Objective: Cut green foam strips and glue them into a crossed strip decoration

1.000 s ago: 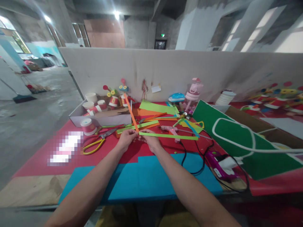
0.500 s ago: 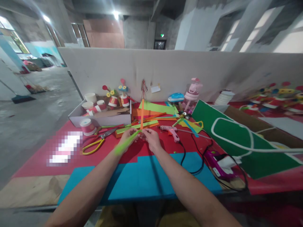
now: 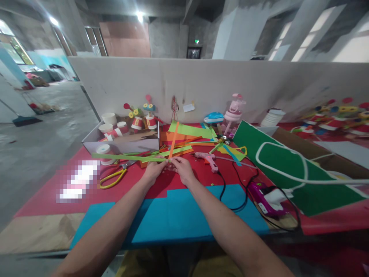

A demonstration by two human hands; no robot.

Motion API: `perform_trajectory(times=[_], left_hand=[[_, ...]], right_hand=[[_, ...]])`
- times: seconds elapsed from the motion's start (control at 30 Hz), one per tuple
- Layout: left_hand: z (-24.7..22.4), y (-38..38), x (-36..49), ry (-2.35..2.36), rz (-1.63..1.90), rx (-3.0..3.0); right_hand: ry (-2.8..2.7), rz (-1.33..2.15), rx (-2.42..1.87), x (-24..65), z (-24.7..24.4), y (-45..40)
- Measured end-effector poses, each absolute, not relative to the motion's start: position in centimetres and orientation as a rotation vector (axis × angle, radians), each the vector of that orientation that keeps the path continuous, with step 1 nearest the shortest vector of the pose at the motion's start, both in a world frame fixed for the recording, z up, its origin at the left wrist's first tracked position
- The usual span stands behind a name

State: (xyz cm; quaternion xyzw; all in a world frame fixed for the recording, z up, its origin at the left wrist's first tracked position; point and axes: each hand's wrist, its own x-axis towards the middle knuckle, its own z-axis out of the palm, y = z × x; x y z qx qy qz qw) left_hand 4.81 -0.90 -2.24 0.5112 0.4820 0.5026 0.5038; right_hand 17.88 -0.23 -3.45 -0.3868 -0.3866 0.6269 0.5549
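Note:
Both hands meet over the red tabletop, fingertips pinched at the joint of two paper strips. A long green paper strip (image 3: 127,157) runs left from the joint, across the front of a cup. An orange paper strip (image 3: 174,140) points away from me, tilted slightly right. My left hand (image 3: 155,171) is closed at the green strip's inner end. My right hand (image 3: 182,168) pinches the joint where the orange strip starts. The fingers cover the joint itself. Yellow-handled scissors (image 3: 113,178) lie left of my left hand. A pink glue gun (image 3: 210,161) rests to the right.
Behind the hands lie green and orange paper sheets (image 3: 190,131). A box (image 3: 123,145) of paper cups and two cup figures stand back left. At right are a purple power strip (image 3: 266,200) with cables and a green board (image 3: 291,169). Blue sheets (image 3: 184,215) cover the near edge.
The green strip has swung from pointing toward me, over my left wrist, to lying out to the left. The orange strip's far end has tipped right. Both hands stay close together.

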Motion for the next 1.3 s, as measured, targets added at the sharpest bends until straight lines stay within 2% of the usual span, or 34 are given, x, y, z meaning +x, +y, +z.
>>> perform_trajectory(times=[0.17,0.67,1.3], left_hand=[[-2.00,-1.04,4.86,1.182,1.187,1.177],[-2.14,-0.85,4.50,1.115,1.165,1.171],[-2.20,-0.77,4.50,1.118,1.174,1.148]], right_hand=[[-0.954,1.438,-0.957,18.04,-3.26,-0.44],[-0.970,1.674,-0.960,18.54,-2.89,-0.23],[-1.018,1.699,-0.882,18.88,-2.95,-0.20]])
